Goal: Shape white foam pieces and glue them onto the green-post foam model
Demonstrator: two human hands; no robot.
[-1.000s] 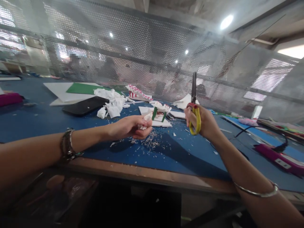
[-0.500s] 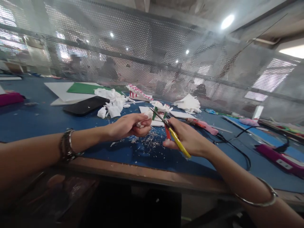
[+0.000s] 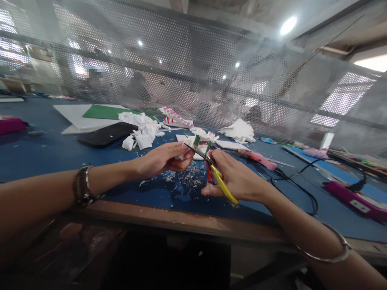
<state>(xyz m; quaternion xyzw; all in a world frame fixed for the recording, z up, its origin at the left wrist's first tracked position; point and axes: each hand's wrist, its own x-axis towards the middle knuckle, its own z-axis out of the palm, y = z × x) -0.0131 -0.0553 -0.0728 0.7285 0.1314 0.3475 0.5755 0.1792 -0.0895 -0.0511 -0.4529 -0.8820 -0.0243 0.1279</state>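
My left hand (image 3: pixel 165 160) pinches a small wad of white paper (image 3: pixel 189 141), partly hidden by the fingers. Gripped in my right hand (image 3: pixel 237 177) is a pair of scissors (image 3: pixel 222 183) with yellow and red handles, its blades lying across the white paper at my left fingertips. Just behind the blades stands a small model (image 3: pixel 203 139) with green posts and a white, red-flecked top, on a white base. Tiny white paper clippings (image 3: pixel 190 177) are scattered on the blue table (image 3: pixel 121 189) beneath my hands.
A black phone (image 3: pixel 107 135) and crumpled white paper (image 3: pixel 143 127) lie left, by a green sheet (image 3: pixel 102 112). Another pink-and-white model (image 3: pixel 173 117) stands behind. To the right are a pink glue gun (image 3: pixel 263 160), cables and a purple power strip (image 3: pixel 352 199). A perforated screen (image 3: pixel 181 60) rises at the back.
The scissors and my right hand have shifted slightly left and down, the blades now further over the white paper. My left hand keeps its pinch.
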